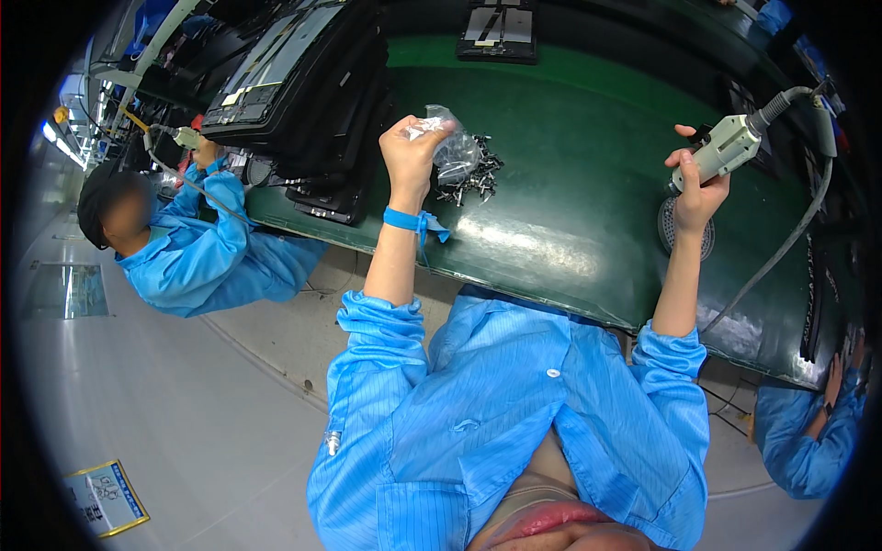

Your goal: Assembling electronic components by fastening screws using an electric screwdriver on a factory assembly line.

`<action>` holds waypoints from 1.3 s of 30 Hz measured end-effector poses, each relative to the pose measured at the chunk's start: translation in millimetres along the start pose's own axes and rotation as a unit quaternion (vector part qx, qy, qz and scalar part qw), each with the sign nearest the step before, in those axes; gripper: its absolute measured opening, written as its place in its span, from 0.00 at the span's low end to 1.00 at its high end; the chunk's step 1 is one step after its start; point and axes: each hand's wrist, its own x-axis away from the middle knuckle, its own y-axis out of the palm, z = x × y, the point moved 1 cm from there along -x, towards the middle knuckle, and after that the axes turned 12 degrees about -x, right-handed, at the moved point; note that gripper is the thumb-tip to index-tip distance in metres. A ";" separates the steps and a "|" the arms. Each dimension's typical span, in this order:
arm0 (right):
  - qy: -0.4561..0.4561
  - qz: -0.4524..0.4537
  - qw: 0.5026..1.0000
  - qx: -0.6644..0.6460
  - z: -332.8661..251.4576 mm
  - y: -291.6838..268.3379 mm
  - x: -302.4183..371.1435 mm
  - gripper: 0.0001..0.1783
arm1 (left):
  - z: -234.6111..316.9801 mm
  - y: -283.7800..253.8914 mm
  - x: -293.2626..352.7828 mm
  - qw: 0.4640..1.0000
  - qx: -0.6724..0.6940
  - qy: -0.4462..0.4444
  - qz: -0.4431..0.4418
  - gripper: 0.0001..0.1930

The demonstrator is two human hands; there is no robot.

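My left hand (408,156) is closed on the gathered end of a clear plastic bag (457,158). Beside and partly under the bag lies a pile of small dark parts with shiny bits, like screws (478,182), on the green tabletop (570,138). A blue strap circles my left wrist. Further right, my right hand (700,188) grips a pale electric screwdriver (729,150), whose grey cable runs off its upper end. Its tip is hidden by my fingers. Below that hand a round dish with a dotted surface (669,230) rests on the table, partly covered by my forearm.
Stacked dark panel housings (340,119) rise to the left, and another panel (498,32) lies at the far side. A co-worker (184,230) in blue holds a similar tool at left; another person's sleeve (799,450) shows at lower right. The screwdriver's cable (797,241) hangs along the right.
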 end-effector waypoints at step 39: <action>-0.412 -0.046 0.889 0.193 2.8 22.4 42.4 0.29 | 14.7 31.2 124.4 0.974 0.195 -0.107 -0.046 0.21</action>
